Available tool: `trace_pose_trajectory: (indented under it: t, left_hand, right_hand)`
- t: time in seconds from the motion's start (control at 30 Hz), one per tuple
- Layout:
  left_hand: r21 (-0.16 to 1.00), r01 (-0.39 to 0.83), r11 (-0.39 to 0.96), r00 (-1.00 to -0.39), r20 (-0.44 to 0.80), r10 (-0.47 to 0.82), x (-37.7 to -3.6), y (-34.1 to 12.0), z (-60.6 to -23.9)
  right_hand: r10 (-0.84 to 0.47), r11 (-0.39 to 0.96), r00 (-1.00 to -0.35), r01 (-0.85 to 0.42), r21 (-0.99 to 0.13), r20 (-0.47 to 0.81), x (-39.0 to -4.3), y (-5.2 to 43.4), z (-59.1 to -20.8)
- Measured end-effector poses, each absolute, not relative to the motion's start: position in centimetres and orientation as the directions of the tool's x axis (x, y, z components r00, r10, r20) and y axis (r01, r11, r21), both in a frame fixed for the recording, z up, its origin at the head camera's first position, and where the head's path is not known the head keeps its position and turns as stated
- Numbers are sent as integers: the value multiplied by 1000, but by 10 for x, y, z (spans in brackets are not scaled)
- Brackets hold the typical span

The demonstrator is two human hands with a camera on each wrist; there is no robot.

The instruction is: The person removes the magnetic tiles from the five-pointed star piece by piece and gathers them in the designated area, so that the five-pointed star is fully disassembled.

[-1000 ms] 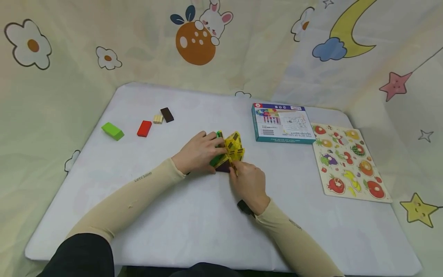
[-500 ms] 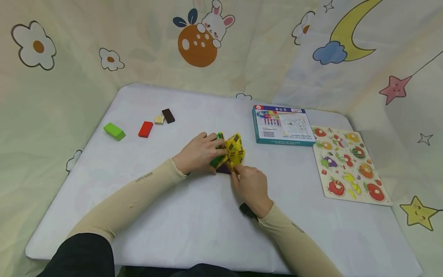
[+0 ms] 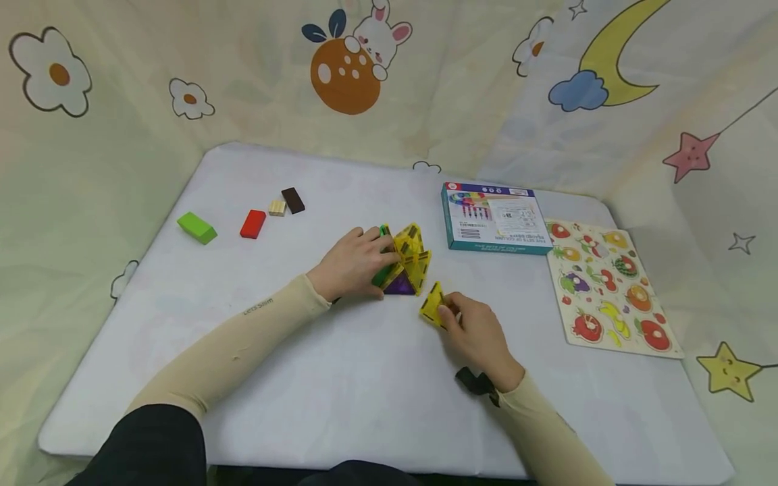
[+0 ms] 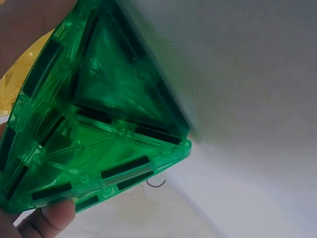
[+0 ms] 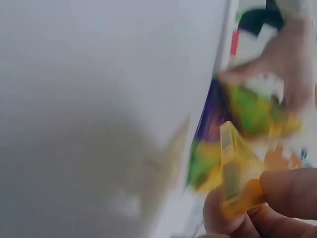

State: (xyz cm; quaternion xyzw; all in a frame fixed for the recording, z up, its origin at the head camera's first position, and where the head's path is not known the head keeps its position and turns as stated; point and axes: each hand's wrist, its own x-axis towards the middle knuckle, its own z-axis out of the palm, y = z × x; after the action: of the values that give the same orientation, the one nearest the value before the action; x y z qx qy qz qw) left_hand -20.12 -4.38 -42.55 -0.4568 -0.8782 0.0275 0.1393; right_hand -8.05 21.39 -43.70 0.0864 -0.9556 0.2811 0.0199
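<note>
Two hands work near the middle of the table [image 3: 340, 405], each on its own part of a set of clear plastic tiles. The left hand [image 3: 352, 266] curls its fingers round the tile stack [image 3: 406, 266], a small standing cluster of yellow, green and purple triangles; the left wrist view shows the green tile [image 4: 94, 124] held close against the palm, a fingertip under its lower edge. The right hand [image 3: 477, 334] pinches one loose yellow tile [image 3: 433, 304] between thumb and fingers. That tile sits just beside the stack on the side toward the table's near edge and right, apart from it with a strip of bare table between. It stands on edge, tilted, with its flat face turned roughly toward the stack. The right hand is plainly the nearer one to it; the left stays on the stack's far-left side.
</note>
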Motion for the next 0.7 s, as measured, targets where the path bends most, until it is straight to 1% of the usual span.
trace_pose_trajectory:
  t: [0.17,0.27,0.4,0.5,0.6,0.67,0.7]
  left_hand:
    - [-151,791,593,-556,228,799,-201,-42,-426]
    - [-128,793,595,-561,226,796,-201,-43,-426]
    - [-105,793,600,-568,226,791,-201,-44,-426]
    - [-105,792,602,-570,229,789,-202,-44,-427]
    - [-107,792,601,-569,229,790,-202,-45,-427]
    - [-107,792,600,-568,228,791,-202,-44,-427]
    - [-106,793,600,-568,227,791,-202,-44,-427]
  right_hand:
    - [-66,846,-998,-67,-529,21,-81,253,-436]
    - [-12,863,-1000,2,-506,-24,-83,273,-435]
    - [84,894,-990,127,-431,-117,-87,288,-435]
    - [147,915,-978,190,-355,-145,-91,290,-435]
    - [161,921,-979,195,-337,-126,-94,283,-430]
    - [129,915,-987,155,-372,-93,-96,271,-426]
    - [104,905,-992,127,-406,-77,-97,263,-424]
